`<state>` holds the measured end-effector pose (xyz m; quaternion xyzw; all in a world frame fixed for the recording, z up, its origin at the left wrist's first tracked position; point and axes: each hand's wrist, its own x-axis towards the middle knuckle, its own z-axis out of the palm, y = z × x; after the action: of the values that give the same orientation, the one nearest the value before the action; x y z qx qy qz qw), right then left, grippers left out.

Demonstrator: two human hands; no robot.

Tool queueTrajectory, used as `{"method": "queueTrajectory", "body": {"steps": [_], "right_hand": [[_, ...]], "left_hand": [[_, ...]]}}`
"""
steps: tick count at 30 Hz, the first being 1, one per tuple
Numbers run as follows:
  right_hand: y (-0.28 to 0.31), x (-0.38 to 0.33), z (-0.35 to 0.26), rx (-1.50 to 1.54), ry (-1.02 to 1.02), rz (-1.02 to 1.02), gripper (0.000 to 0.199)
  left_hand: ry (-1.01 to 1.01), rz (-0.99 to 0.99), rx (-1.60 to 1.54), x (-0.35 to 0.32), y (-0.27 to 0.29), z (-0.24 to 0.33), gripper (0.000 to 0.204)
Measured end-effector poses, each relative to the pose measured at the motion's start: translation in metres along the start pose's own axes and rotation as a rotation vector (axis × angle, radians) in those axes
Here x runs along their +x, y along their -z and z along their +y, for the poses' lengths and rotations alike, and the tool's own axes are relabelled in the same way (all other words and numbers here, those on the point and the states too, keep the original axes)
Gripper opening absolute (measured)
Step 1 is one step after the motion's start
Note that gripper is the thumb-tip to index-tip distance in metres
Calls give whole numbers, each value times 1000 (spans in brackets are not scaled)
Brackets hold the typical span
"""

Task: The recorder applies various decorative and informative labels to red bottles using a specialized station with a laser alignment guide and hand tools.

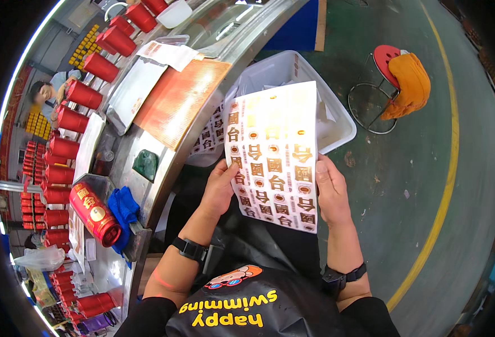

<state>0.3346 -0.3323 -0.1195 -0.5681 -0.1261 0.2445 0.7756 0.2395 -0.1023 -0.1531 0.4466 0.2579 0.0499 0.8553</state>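
A white sheet printed with rows of gold characters and small round emblems is held up in front of me. My left hand grips its left edge, thumb on the front face. On the opposite edge, my right hand pinches the sheet with the fingers partly behind it. Below and behind the sheet stands a white plastic bin, which has more pale sheets inside. Part of another printed sheet shows at the bin's left side.
To my left runs a metal workbench with an orange ribbed sheet, a red printed bottle, a blue cloth and a dark green lump. Several red cups line its far side. A person works beyond. A stool with orange cloth stands right.
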Motion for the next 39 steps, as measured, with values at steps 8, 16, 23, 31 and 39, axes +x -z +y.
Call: {"method": "queueTrajectory", "body": {"steps": [8,16,23,31,39], "right_hand": [[-10,-8,9,-600,168,154,30],[0,-5,-19,-20,132,101,37],[-23,-5,-30,-6,95,54,50],[-95,15,-71,88,214,-239,54],[-130,68,-36,205,184,-223,50]], "left_hand": [[-228,87,191,-15,-14,3,13],[-80,-173,183,-39,-17,26,30],[-203,-55,521,-71,-17,60,36],[-450,20,521,-142,-12,123,60],[-512,401,617,-217,13,100,65]]}}
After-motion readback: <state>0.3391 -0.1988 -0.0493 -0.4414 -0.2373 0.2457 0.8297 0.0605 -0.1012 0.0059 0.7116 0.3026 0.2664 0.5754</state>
